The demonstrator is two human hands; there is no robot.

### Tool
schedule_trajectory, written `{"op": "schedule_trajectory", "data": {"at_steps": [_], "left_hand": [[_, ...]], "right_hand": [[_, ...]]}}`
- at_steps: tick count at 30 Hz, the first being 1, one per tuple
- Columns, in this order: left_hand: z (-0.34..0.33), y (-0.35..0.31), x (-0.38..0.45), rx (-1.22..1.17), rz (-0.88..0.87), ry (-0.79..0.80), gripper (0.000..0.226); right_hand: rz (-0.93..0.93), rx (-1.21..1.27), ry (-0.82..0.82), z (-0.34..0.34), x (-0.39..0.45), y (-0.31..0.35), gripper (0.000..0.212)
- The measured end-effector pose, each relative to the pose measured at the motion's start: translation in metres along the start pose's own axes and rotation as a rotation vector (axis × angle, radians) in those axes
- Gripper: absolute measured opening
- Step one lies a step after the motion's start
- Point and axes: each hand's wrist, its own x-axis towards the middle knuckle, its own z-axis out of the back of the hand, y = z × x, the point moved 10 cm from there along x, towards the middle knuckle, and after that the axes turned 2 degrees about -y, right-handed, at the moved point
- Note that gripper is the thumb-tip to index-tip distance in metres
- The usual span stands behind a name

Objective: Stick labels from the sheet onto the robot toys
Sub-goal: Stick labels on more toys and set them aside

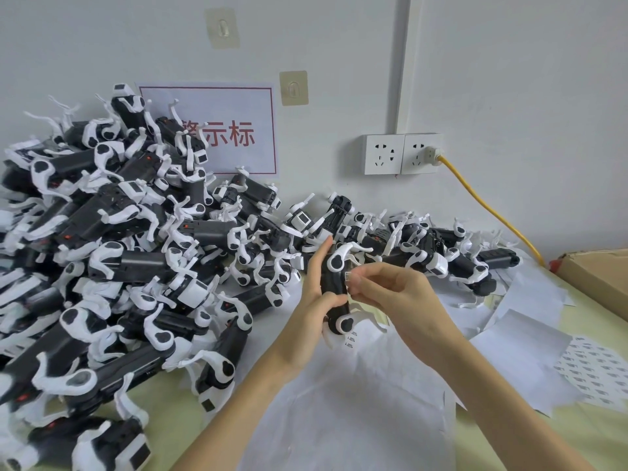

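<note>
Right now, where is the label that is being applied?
In the head view, the label is just right of centre, pinched by the right hand against the robot toy that the left hand holds.

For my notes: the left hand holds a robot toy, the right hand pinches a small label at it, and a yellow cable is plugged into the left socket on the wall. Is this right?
Not quite. The head view shows the yellow cable plugged into the right socket, not the left socket. The rest stands: the left hand holds a robot toy, and the right hand pinches a small label at it.
</note>
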Motion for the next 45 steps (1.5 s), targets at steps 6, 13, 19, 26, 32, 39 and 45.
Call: {"op": "schedule_trajectory", "data": {"at_steps": [6,13,19,26,32,39,45], "left_hand": [[-0.002,-0.002,-0.003,0.04,-0.002,0.004,0.083],[-0.003,-0.006,-0.001,0.106,-0.025,-0.017,0.08],[-0.001,-0.008,0.0,0.204,-0.081,-0.026,0.072],[-0.002,-0.009,0.0,0.23,-0.104,-0.007,0.072],[-0.002,-0.011,0.001,0.242,-0.121,-0.013,0.066],[-0.001,-0.011,0.001,0.244,-0.131,-0.019,0.062],[-0.001,-0.011,0.001,0.246,-0.132,-0.026,0.061]], "right_hand": [[-0.127,0.102,0.046,-0.008,-0.002,-0.012,0.016],[-0.072,0.032,-0.034,-0.007,-0.007,-0.004,0.015],[-0.019,0.017,-0.079,-0.009,-0.009,-0.001,0.008],[-0.003,0.034,-0.071,-0.01,-0.01,0.0,0.007],[0.027,-0.022,-0.096,-0.01,-0.011,0.004,0.005],[0.057,-0.063,-0.111,-0.01,-0.012,0.005,0.005],[0.079,-0.079,-0.11,-0.01,-0.011,0.005,0.005]]}}
